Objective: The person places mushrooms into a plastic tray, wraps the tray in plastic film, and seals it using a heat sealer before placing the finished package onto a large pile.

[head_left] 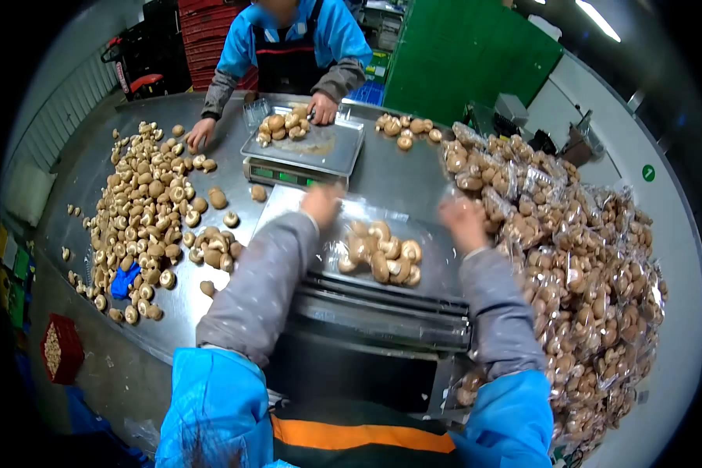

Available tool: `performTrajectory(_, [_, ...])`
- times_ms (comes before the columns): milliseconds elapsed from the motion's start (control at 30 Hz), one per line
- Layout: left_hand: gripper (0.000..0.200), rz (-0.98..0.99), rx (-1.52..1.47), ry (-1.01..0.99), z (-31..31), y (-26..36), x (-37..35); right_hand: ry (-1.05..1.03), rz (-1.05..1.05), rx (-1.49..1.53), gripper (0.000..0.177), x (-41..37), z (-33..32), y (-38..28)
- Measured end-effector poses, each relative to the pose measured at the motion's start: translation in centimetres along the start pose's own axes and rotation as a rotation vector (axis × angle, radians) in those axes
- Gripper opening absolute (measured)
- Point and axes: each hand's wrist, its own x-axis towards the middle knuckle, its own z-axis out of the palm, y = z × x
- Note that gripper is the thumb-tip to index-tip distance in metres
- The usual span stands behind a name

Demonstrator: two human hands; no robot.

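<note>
Mushroom cluster [381, 251] lay on the near side of the scale [327, 148], a little to its right, with clear film [433, 234] about it; over or under could not be settled. Left hand [322, 204] was just off the scale's near edge, right hand [463, 221] farther out to the scale's right. Both blurred: could not tell whether either was open or gripped film. Judgement, film handling: an even pull from both sides, cluster centred, film snug without bruising caps. Packed mushrooms [585, 304], right of the scale, crowded the right sleeve [501, 304]; a compact elbow path seemed advisable.
</note>
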Motion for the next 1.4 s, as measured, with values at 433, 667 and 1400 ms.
performTrajectory(433, [0.051,-0.17,-0.64,-0.552,-0.3,1.5,-1.5,-0.78,0.691,0.354,0.056,-0.7,0.9,1.6])
performTrajectory(667, [0.054,-0.518,-1.123,-0.885,-2.1,4.1,-12.5,-0.919,0.881,0.324,0.058,-12.0,0.1,-5.4])
performTrajectory(1400, [0.03,-0.785,-1.512,0.028,1.9,1.8,-31.9,0.17,0.789,0.958,0.03,-32.5,7.3,-5.5])
